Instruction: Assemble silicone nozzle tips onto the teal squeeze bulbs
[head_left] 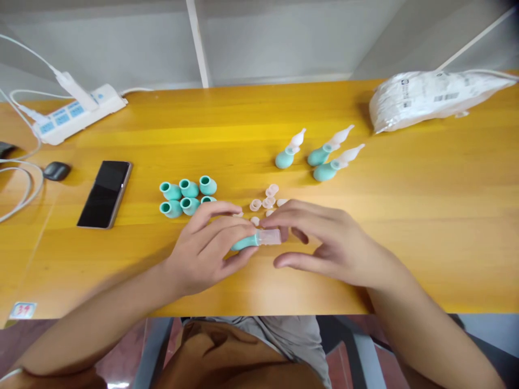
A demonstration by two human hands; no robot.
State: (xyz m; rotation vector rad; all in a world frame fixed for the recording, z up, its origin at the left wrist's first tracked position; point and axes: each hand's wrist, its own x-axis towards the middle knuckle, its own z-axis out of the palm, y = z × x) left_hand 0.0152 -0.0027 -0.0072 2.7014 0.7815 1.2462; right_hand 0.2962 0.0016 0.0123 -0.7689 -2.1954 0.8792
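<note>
**Turquoise, rounded, rubbery-looking bulb (244, 242) sitting in the left hand (214, 246), near the tabletop's front edge**

The left hand is curling its thumb and fingers around the bulb, above the wooden, yellow-brown tabletop (425, 216) and about midway between its left and right edges. A translucent, pale plastic tube (270, 237) is projecting from the bulb's mouth toward the right edge. The right hand (332, 243) is holding nothing clearly visible; its thumb and fingers are standing well apart beside the tube's free end, and whether a fingertip is touching is hard to tell.

The bulb is probably light, soft and springy, likely giving under a squeeze, so the round body is calling for a gentle wrap, with firmer support near the neck. The tube is looking stiffer, smooth and perhaps slippery; its sides are offering the better pinch. Small, translucent, cup-like plastic pieces (268, 202) are lying just beyond, toward the back edge, probably light enough to roll if brushed.
</note>
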